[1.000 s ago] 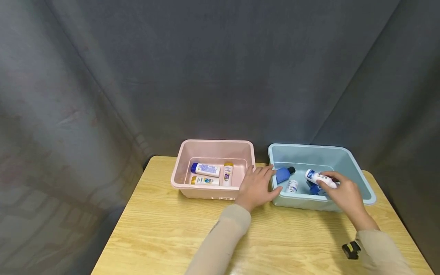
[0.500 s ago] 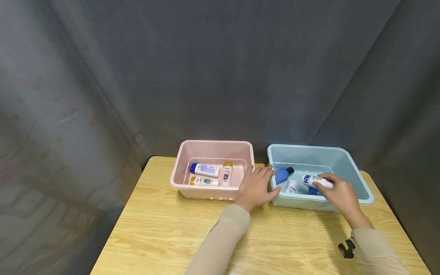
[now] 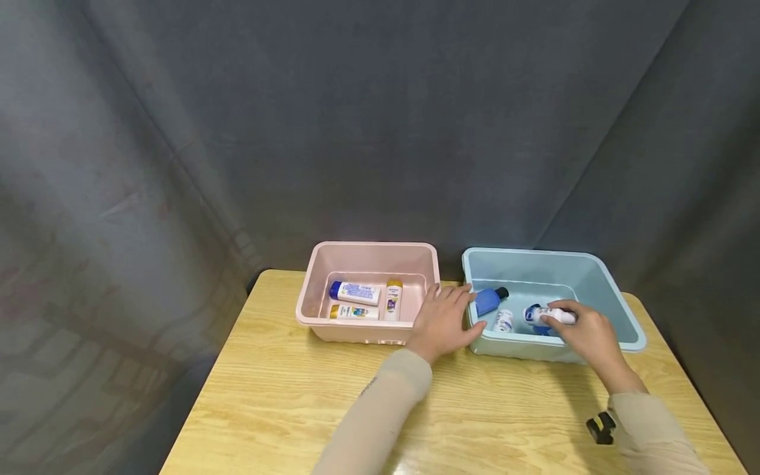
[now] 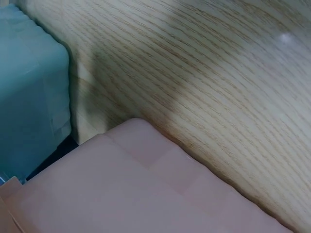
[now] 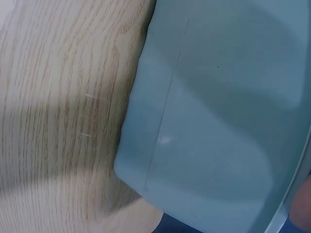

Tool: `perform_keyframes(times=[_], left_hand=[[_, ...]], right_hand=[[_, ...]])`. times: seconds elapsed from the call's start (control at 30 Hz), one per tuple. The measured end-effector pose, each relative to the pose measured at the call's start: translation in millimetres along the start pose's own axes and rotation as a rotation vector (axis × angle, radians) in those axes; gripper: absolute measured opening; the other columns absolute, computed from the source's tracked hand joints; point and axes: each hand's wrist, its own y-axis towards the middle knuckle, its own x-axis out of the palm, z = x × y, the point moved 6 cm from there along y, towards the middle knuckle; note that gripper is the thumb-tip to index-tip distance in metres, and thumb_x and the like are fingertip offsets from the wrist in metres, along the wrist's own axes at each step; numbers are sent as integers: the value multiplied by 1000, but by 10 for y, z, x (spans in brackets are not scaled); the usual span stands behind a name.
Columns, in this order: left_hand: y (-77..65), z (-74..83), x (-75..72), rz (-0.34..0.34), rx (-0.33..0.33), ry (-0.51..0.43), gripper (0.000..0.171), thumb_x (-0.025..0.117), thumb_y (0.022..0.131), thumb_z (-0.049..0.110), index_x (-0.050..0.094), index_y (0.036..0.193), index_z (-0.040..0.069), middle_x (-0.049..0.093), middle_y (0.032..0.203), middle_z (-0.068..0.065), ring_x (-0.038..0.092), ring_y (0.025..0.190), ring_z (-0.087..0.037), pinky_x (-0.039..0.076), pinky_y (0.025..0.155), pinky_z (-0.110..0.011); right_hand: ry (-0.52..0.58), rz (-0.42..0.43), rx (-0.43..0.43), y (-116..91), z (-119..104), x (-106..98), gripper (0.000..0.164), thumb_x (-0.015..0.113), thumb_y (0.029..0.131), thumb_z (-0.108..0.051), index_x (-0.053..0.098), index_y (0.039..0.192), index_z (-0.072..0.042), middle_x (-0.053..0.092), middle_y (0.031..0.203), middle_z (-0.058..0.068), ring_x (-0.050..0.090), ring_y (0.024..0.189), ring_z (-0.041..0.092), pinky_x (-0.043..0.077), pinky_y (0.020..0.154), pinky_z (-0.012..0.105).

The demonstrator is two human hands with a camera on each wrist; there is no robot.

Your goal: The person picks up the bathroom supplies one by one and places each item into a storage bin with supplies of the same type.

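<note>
In the head view my right hand [image 3: 588, 336] reaches over the front rim of the light blue bin [image 3: 534, 256] and pinches a small white bottle with blue print [image 3: 557, 316]. The bottle lies nearly level inside the bin, above a dark blue item [image 3: 542, 330] that it partly hides. To the left in the same bin are a blue bottle with a black cap [image 3: 489, 301] and a white container with blue print [image 3: 503, 321]. My left hand [image 3: 442, 323] has its fingers spread between the two bins, with fingertips at the blue bin's left rim.
The pink bin [image 3: 374, 247] stands left of the blue one. It holds a blue-capped white tube [image 3: 359, 293] and two yellow-capped white bottles, one lying lengthwise [image 3: 355, 313] and one crosswise [image 3: 393, 301]. Both bins sit on a wooden table [image 3: 285, 396], backed by grey curtain [image 3: 380, 132].
My right hand has moved slightly left and lower into the blue bin with the white bottle, which has turned closer to level. My left hand stays in place.
</note>
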Motion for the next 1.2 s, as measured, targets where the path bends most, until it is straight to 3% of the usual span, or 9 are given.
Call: perform_keyframes(times=[0.17,0.43,0.6,0.73,0.83,0.93,1.2], left_hand=[[-12,-10,-24,27,13,-8,62,38,96,66,50,144,29,41,153,10,38,139,-14,21,118,-43],[-64,-14,-104,157,89,-26,49,49,95,56,60,134,29,55,139,13,43,134,-13,23,117,-39],[-130,-43,-216,282,168,-146,31,54,97,43,69,120,31,59,134,14,49,128,-10,28,114,-31],[-223,-91,-332,393,215,-307,23,59,96,31,72,114,25,63,128,12,53,123,-9,33,110,-25],[-298,-114,-377,404,218,-406,22,62,95,27,71,113,21,65,126,10,54,121,-9,35,108,-24],[-368,-109,-386,383,234,-445,21,63,94,26,70,113,20,66,125,8,55,119,-9,36,108,-24],[-553,-42,-381,368,318,-391,21,66,93,27,70,113,22,66,124,9,56,118,-6,33,109,-20]], right_hand=[[5,-26,-15,25,-5,27,37,78,86,-23,68,112,2,64,112,32,59,92,40,47,75,56],[-7,-23,-66,39,-13,24,36,80,83,-18,68,110,3,66,107,30,61,86,37,47,69,51],[3,-34,-53,59,-11,24,37,79,83,-17,67,111,4,65,109,32,60,90,39,48,73,55],[4,-29,-54,67,-20,16,38,80,83,-17,67,111,5,64,110,34,60,91,40,48,74,56],[-4,-32,-58,67,-32,21,39,80,83,-18,67,111,5,64,111,34,60,94,42,47,76,58],[-12,-38,-57,71,-45,26,40,80,83,-19,67,112,6,63,112,35,60,94,43,47,78,60],[-6,3,-94,71,-77,-9,28,74,87,-8,68,109,6,68,100,27,62,83,40,49,65,49]])
